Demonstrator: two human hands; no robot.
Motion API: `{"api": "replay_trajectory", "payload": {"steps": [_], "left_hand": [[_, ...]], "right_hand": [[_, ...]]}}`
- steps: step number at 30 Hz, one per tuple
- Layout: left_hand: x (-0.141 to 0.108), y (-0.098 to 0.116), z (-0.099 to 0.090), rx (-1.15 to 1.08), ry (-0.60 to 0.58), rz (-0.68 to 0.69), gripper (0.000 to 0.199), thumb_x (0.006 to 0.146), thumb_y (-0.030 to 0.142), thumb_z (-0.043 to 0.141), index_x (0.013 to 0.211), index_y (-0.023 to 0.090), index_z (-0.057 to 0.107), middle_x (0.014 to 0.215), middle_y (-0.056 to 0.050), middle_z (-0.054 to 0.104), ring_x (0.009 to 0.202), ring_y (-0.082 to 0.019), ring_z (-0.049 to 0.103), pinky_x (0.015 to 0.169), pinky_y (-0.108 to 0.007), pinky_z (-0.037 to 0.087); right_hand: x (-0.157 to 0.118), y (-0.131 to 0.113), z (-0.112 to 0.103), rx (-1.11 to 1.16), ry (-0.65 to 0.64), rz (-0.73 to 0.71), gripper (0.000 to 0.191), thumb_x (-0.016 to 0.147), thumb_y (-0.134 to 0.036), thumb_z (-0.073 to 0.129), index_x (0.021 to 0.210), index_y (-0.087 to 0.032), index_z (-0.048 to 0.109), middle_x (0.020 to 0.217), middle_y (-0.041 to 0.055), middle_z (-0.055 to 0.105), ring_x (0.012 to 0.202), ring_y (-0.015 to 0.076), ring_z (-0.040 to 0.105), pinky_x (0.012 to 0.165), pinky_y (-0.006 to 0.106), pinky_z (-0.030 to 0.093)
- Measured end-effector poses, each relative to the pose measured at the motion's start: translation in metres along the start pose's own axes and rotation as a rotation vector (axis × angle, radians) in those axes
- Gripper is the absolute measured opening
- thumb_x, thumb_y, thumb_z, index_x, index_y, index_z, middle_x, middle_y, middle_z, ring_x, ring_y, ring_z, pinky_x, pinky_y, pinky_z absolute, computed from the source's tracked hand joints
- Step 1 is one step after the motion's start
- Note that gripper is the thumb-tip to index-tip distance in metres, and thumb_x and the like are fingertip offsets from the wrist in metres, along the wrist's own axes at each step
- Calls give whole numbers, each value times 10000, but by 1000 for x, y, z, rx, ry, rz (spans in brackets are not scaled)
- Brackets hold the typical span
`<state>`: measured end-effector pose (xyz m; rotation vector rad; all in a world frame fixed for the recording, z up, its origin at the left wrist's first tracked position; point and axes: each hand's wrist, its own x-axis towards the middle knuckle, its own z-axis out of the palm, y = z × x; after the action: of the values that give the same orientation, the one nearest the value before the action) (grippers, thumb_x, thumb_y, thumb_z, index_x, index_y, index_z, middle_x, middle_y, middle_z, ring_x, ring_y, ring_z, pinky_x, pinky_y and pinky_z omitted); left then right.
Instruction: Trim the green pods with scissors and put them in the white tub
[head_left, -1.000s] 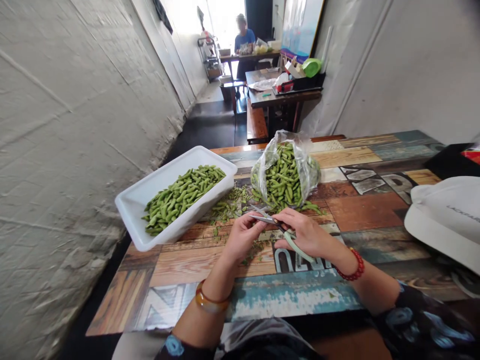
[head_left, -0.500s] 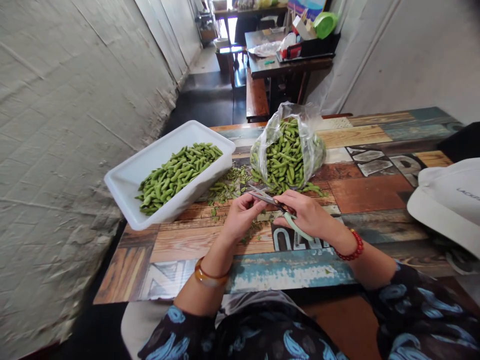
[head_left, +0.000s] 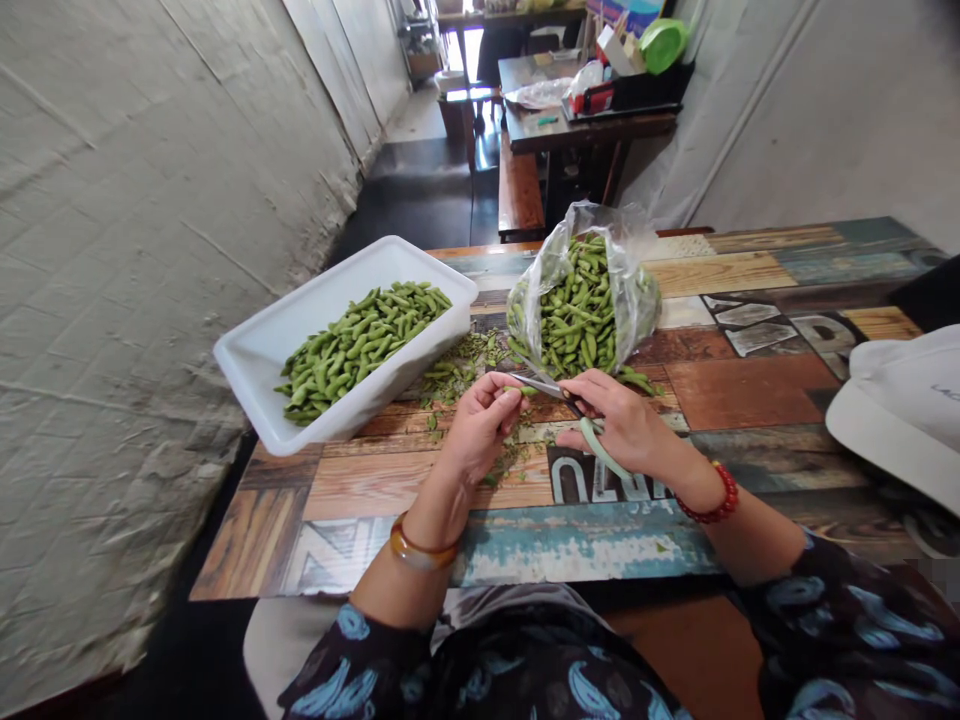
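Between thumb and fingers, my left hand [head_left: 484, 425] pinches a green edamame pod [head_left: 527, 391], most of it hidden by the fingers. My right hand [head_left: 626, 420] grips scissors [head_left: 598, 445] with pale green handles; their blades point left, close to the pod's end. Just beyond my hands stands a clear plastic bag [head_left: 551, 262], its mouth open, full of edamame pods [head_left: 581, 310]. To the left, a white plastic tub [head_left: 259, 345] holds a heap of pods [head_left: 364, 350]. Small green trimmings [head_left: 457, 370] lie scattered between tub and bag and below my hands.
The wood-patterned table [head_left: 360, 485] spans the front. A white cap [head_left: 900, 395] lies at its right edge. A brick wall [head_left: 112, 250] runs along the left. Farther back are a wooden bench [head_left: 520, 190] and a second table [head_left: 525, 130] with a black box on it.
The scissor blades, spread apart before, now look closed together near the pod. A pod end now shows at my left fingertips. The whole view has shifted slightly.
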<state>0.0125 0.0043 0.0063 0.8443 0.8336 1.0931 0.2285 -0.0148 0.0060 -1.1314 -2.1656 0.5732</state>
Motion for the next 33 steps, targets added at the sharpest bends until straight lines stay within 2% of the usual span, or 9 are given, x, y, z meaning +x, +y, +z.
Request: {"api": "replay_trajectory", "payload": {"steps": [8,27,33], "left_hand": [[-1,-1,0,5,24,17,343,724,361,811,862,173,560,674,17,634,482,-40,375,462,-177,233],[1,1,0,67,33,56,268,736,318,810,801,163,602,667,2,634,502,-45,388,479,-179,255],[1,1,-1,57,51,47,289,717,319,821,827,163,604,667,10,636,497,-39,390,477,-167,263]], "right_hand": [[-1,-2,-1,-38,-14,-1,525,842,-363,757,1304,-214,559,1129,104,625,928,241,642,830,385,556],[2,-6,-3,-50,26,-11,486,858,-362,746,1282,-203,573,1069,90,624,870,214,628,784,351,551],[2,-9,-3,-34,38,-29,493,860,-352,744,1300,-228,559,1111,96,619,939,228,632,832,364,549]]}}
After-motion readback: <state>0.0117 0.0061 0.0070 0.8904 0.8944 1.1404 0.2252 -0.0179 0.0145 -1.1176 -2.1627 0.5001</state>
